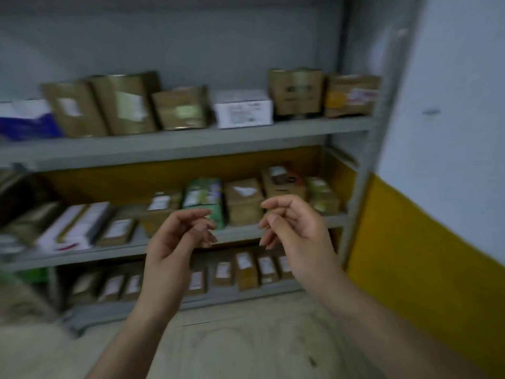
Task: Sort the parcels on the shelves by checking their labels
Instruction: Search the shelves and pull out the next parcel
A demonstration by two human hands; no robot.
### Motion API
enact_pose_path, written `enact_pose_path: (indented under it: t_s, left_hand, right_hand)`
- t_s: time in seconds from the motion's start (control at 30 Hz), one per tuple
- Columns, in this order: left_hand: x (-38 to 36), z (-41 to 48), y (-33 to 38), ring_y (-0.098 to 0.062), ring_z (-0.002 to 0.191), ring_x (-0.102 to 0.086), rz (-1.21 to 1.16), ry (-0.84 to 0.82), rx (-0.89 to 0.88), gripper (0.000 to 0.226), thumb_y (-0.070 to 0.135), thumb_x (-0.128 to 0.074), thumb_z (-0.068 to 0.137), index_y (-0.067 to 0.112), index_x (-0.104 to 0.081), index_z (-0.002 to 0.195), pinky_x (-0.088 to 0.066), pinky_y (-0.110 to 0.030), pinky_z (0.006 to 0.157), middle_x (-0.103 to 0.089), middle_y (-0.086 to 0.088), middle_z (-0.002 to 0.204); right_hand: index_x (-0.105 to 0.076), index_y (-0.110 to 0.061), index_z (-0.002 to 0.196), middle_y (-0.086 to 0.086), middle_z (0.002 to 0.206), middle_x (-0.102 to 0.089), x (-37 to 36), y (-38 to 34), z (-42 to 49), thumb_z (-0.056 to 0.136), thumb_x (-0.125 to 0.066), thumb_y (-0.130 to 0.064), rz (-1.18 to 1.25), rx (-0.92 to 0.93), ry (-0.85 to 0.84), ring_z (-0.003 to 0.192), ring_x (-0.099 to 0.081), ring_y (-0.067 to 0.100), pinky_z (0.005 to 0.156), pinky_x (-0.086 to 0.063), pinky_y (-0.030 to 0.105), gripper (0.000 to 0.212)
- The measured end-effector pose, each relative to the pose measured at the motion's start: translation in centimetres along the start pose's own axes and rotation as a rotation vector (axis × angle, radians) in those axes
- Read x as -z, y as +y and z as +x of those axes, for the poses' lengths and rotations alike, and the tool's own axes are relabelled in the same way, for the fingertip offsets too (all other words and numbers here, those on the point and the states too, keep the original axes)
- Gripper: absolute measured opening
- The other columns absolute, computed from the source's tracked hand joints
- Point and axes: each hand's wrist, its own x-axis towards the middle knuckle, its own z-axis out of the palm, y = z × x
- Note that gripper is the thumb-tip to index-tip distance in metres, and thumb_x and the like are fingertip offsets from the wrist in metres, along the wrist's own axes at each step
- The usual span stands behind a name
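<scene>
A grey metal shelf unit [191,144] holds parcels on three levels. The top level carries brown cardboard boxes [124,105] and a white box [243,109]. On the middle level stand a green packet [203,195], brown parcels [243,201] and white flat packs [73,227]. Small labelled brown parcels [246,270] line the bottom level. My left hand [179,236] and my right hand [293,222] hover side by side in front of the middle shelf, fingers loosely curled, holding nothing and touching no parcel. The picture is blurred.
A blue and white package [24,120] lies at the top shelf's left end. The shelf's right post [363,187] stands next to a white and yellow wall [426,255]. Pale floor [246,346] spreads below.
</scene>
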Motion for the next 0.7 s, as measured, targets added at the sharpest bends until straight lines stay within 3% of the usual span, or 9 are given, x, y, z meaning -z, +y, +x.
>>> enact_pose_path:
  t_s: [0.27,0.4,0.47,0.6,0.7]
  left_hand:
    - [13.0,4.5,0.5,-0.024,0.078,-0.063,0.115,0.352,-0.039,0.015,-0.001,-0.056,0.098,0.003,-0.068,0.106,-0.054,-0.026,0.072,-0.069,-0.009,0.082]
    - [17.1,9.1,-0.3,-0.024,0.079,-0.066,0.171,0.436,-0.051,0.015,0.001,-0.056,0.098,0.004,-0.069,0.106,-0.054,-0.034,0.076,-0.07,-0.019,0.091]
    - [18.8,12.1,-0.9,-0.024,0.079,-0.066,0.208,0.462,-0.066,0.016,0.001,-0.056,0.098,0.006,-0.069,0.107,-0.054,-0.034,0.076,-0.07,-0.018,0.092]
    - [22.5,18.6,-2.4,-0.028,0.083,-0.068,0.271,0.509,-0.047,0.017,0.005,-0.057,0.097,0.011,-0.07,0.106,-0.055,-0.049,0.083,-0.071,-0.013,0.094]
    - [25.9,23.5,-3.5,-0.032,0.09,-0.069,0.306,0.543,-0.026,0.017,0.008,-0.058,0.098,0.015,-0.07,0.108,-0.055,-0.053,0.084,-0.072,-0.01,0.098]
  right_hand:
    - [-0.064,-0.01,0.102,0.007,0.079,-0.067,-15.0,3.6,9.0,0.101,-0.051,0.001,0.22,-0.015,-0.277,0.063,-0.063,0.022,0.059,-0.053,0.029,0.017]
    - [-0.065,-0.012,0.103,0.006,0.082,-0.068,-19.9,5.8,14.1,0.102,-0.052,-0.003,0.24,-0.022,-0.4,0.068,-0.064,0.025,0.063,-0.055,0.031,0.015]
    - [-0.065,-0.013,0.102,0.008,0.083,-0.068,-22.1,7.1,17.2,0.102,-0.053,-0.004,0.26,-0.028,-0.44,0.067,-0.064,0.022,0.062,-0.054,0.028,0.015]
    - [-0.066,-0.015,0.101,0.019,0.09,-0.067,-27.1,9.6,24.5,0.1,-0.055,-0.004,0.253,-0.039,-0.521,0.069,-0.066,0.023,0.061,-0.053,0.025,0.016]
    - [-0.066,-0.02,0.1,0.01,0.089,-0.07,-31.4,11.8,30.2,0.1,-0.056,-0.006,0.226,-0.041,-0.56,0.075,-0.069,0.022,0.065,-0.056,0.028,0.017]
